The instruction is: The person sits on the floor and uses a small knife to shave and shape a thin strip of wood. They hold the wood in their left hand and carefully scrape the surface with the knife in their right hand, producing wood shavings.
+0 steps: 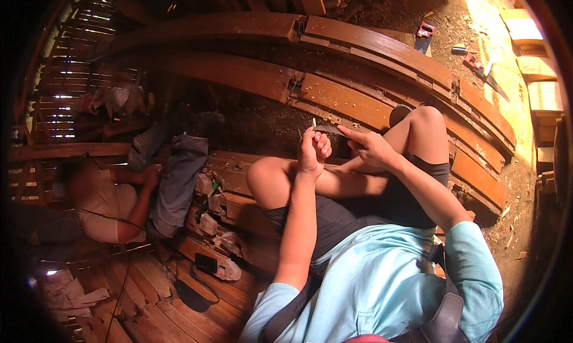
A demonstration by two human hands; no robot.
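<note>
I sit with bent legs on a low wooden structure. My left hand is closed, its fingertips pinching a small pale sliver of wood that stands up from them. My right hand grips a knife, its index finger stretched along the dark blade. The blade points left, and its tip is at the sliver. The knife's handle is hidden inside my right fist. Both hands are raised in front of my knees.
Long brown beams curve across the ground ahead, strewn with shavings. Two red-handled saws lie beyond them. A co-worker sits at left, hands together. Wood blocks, a dark phone and a black bag lie between us.
</note>
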